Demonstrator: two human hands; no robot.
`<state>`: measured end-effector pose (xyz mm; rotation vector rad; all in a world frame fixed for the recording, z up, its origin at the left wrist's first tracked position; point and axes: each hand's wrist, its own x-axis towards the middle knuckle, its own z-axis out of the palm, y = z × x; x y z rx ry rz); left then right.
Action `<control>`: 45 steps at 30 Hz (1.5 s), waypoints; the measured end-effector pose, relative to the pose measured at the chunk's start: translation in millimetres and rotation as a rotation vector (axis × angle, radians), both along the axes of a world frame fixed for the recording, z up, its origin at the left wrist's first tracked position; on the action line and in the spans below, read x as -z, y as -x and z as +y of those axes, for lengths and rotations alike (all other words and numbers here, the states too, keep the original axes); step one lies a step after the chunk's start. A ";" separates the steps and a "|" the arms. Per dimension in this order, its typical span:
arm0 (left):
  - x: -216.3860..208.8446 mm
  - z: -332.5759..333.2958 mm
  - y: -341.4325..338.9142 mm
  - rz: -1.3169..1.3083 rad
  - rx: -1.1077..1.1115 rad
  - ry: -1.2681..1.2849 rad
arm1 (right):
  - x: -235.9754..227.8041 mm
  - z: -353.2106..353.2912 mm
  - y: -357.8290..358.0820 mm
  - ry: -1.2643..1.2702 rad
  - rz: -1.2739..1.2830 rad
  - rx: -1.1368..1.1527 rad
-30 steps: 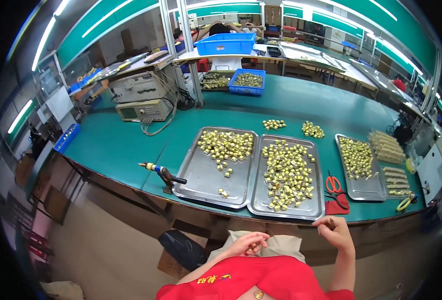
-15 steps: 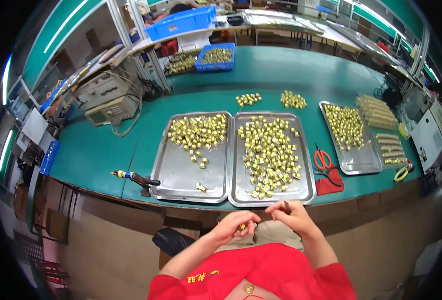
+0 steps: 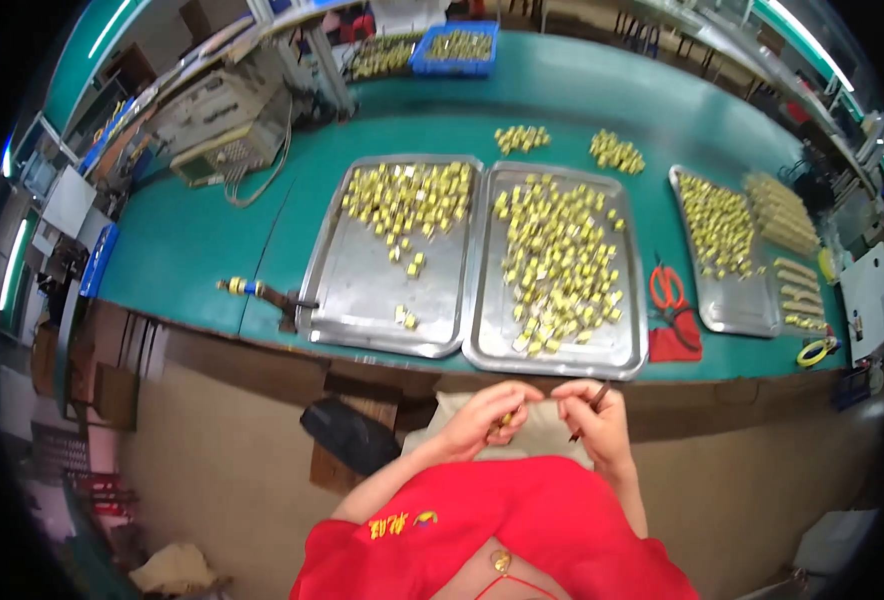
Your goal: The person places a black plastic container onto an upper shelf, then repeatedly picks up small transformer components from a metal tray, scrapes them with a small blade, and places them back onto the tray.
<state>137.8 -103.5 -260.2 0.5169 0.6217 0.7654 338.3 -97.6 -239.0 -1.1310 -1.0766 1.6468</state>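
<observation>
My left hand [image 3: 490, 416] is closed in front of my body, its fingers curled around a small yellow block-shaped component [image 3: 507, 419]. Close beside it, my right hand [image 3: 596, 420] grips a thin dark tool [image 3: 599, 398] that sticks out past the fingers; its exact kind is not clear. Both sets of fingertips nearly meet, and anything fine between them is too small to make out. Just beyond the hands lie a left metal tray [image 3: 362, 300] and a right metal tray [image 3: 482, 335], each holding many loose yellow components [image 3: 562, 260].
Red-handled scissors [image 3: 667, 288] and dark pliers lie by a red cloth [image 3: 674, 341]. Farther right stands another metal tray [image 3: 737, 312] of components. A blue-banded hand tool [image 3: 252, 288] projects at the bench's left front. Two small component piles [image 3: 617, 152] and a blue bin [image 3: 452, 65] are farther back.
The whole view has tilted downward, so the bench sits higher in the picture. My right hand has turned, showing more of the dark tool. The left hand still holds the yellow component.
</observation>
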 end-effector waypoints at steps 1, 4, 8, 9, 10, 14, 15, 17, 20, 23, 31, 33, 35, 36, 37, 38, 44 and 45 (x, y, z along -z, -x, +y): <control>-1.3 -4.1 1.0 0.004 0.000 0.006 | -5.7 -4.6 2.6 0.013 -0.018 -0.009; -5.1 4.2 6.6 -0.152 0.027 0.026 | -2.2 -4.6 0.9 -0.021 -0.055 -0.019; -9.3 12.8 12.9 -0.132 -0.188 -0.035 | 3.0 2.0 -0.3 -0.035 -0.072 -0.033; -9.9 12.7 14.1 -0.154 -0.265 -0.012 | 3.6 3.2 1.6 -0.041 -0.083 -0.040; -7.8 12.5 15.6 -0.207 -0.336 -0.010 | 7.4 5.2 2.7 -0.057 -0.084 -0.057; 0.0 10.3 25.2 -0.387 -0.469 0.060 | 8.6 5.7 16.2 -0.008 -0.097 -0.110; 2.8 9.6 26.2 -0.427 -0.460 0.057 | 9.4 5.5 17.9 0.007 -0.102 -0.125; 3.7 8.5 25.3 -0.522 -0.459 0.079 | 14.2 4.6 18.7 0.017 -0.076 -0.140; 4.5 10.8 23.3 -0.556 -0.435 0.104 | 16.8 6.6 18.7 0.037 -0.061 -0.140; 5.3 12.8 21.0 -0.531 -0.400 0.077 | 17.0 7.6 15.8 0.054 -0.068 -0.110; 12.1 4.9 19.5 -0.224 -0.453 -0.149 | 19.1 5.1 15.9 0.034 -0.036 -0.086; 12.6 3.4 17.7 -0.224 -0.468 -0.151 | 16.9 6.3 17.9 0.021 -0.025 -0.085; 13.2 1.3 16.7 -0.183 -0.488 -0.155 | 12.5 7.2 22.5 -0.013 0.010 -0.051; 14.6 0.2 15.4 -0.186 -0.487 -0.152 | 10.5 7.9 24.3 -0.021 0.019 -0.036; 16.8 -0.9 14.1 -0.150 -0.499 -0.160 | 7.8 8.8 27.2 -0.019 0.015 -0.035; 17.9 -1.2 13.3 -0.115 -0.508 -0.168 | 4.7 10.0 31.1 -0.061 0.001 -0.037; 15.4 -4.1 11.3 -0.101 -0.452 -0.100 | 4.6 12.4 39.5 -0.121 0.015 -0.084; 15.4 -4.2 10.7 -0.104 -0.452 -0.097 | 5.6 11.9 39.8 -0.119 0.012 -0.084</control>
